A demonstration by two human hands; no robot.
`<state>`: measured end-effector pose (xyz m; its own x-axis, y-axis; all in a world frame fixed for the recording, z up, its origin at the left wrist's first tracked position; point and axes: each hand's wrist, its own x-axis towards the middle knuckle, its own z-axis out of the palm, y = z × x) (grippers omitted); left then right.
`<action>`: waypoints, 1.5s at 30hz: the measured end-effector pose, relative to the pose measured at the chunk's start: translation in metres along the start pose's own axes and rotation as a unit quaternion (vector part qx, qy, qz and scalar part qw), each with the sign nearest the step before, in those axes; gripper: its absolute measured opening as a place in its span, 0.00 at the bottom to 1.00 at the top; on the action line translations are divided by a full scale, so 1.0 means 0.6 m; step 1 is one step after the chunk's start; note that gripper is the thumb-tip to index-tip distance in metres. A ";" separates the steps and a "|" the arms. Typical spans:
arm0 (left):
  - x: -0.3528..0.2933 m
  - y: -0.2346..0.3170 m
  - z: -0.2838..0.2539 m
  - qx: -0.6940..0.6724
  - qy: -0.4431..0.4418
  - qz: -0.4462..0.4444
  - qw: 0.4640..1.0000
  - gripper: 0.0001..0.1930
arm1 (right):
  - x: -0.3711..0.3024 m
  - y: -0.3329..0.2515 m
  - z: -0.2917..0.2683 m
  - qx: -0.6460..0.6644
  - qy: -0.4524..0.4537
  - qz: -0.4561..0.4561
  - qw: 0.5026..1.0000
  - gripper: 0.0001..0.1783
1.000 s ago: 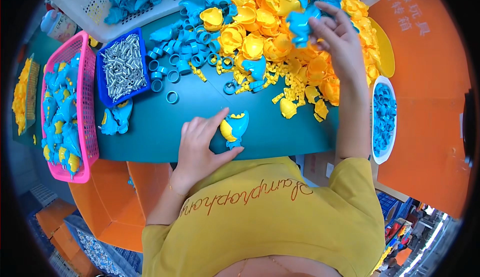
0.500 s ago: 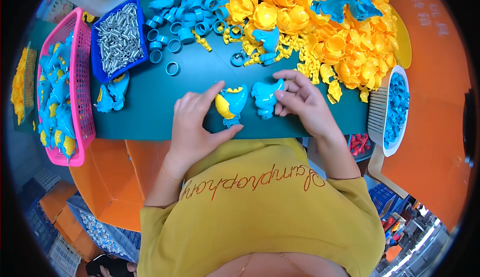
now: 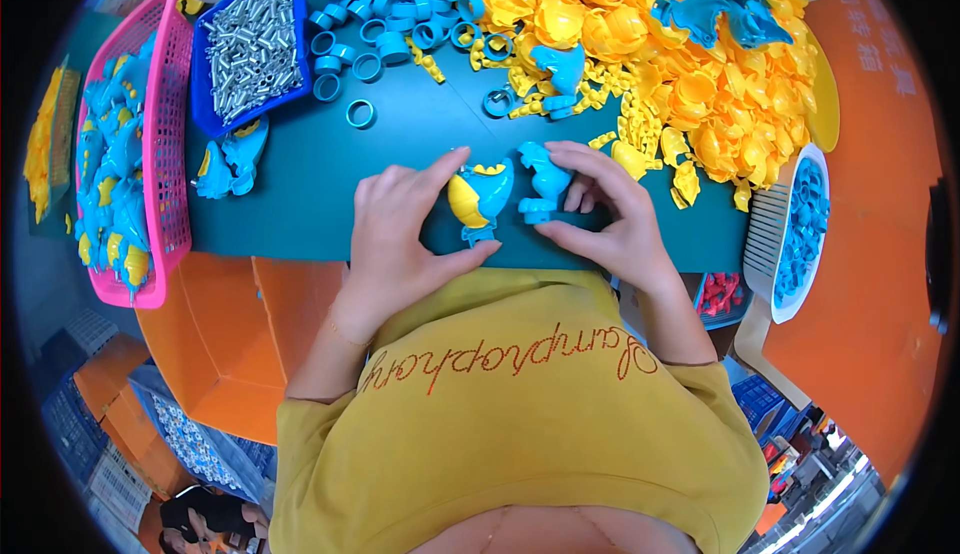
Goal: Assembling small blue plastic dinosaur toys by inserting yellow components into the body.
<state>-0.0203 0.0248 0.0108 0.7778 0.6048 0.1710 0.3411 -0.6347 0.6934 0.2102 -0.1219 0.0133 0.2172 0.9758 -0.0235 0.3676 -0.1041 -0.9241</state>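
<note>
Turns blue shell point(image 3: 546, 176) edge-on, pinched in half-closed right hand point(image 3: 624, 222); holds yellow-and-blue shell point(image 3: 484, 197) within wide-curved left hand point(image 3: 402, 222).

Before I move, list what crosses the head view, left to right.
Far-left yellow parts, pink basket, blue tray of metal pieces, yellow-and-blue toy part in the left hand, blue toy part in the right hand, white basket.

Count one held blue-and-yellow piece point(image 3: 480, 199) and one held blue piece point(image 3: 545, 176). Add one pink basket point(image 3: 172, 134), one blue tray point(image 3: 201, 82).
</note>
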 end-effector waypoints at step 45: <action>-0.026 0.011 0.019 -0.460 0.020 -0.156 0.874 0.34 | -0.006 -0.005 0.046 0.182 -0.107 0.017 0.977 0.37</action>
<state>-0.0241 0.0057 0.0051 0.6975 0.7072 -0.1161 -0.0496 0.2093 0.9766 0.1834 -0.1198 0.0054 0.0146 0.9948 -0.1005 0.0081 -0.1006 -0.9949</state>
